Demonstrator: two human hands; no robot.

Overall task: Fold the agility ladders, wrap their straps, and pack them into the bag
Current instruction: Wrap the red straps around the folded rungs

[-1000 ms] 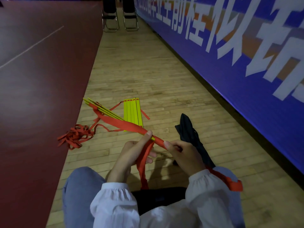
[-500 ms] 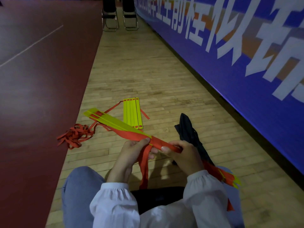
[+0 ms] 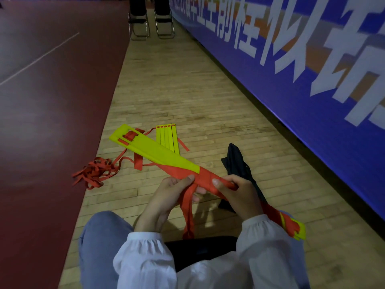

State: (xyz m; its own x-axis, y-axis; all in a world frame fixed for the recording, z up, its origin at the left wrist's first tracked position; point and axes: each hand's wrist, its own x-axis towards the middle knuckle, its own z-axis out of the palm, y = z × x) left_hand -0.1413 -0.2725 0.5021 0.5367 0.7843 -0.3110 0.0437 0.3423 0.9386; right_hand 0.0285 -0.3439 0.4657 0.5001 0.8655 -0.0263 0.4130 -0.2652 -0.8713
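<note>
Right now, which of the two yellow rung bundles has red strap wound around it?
The held bundle, gripped by the left hand and right hand. The floor bundle lies flat with no strap across it.

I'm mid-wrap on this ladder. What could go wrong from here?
1. The red strap covers only the middle of the rung bundle, so the bare far end could fan out if the turns slacken.
2. The loose tail hangs free below the left hand. A slip there could unwind the wrap.
3. Strap seems to trail to the tangled pile on the floor and may snag.
</note>
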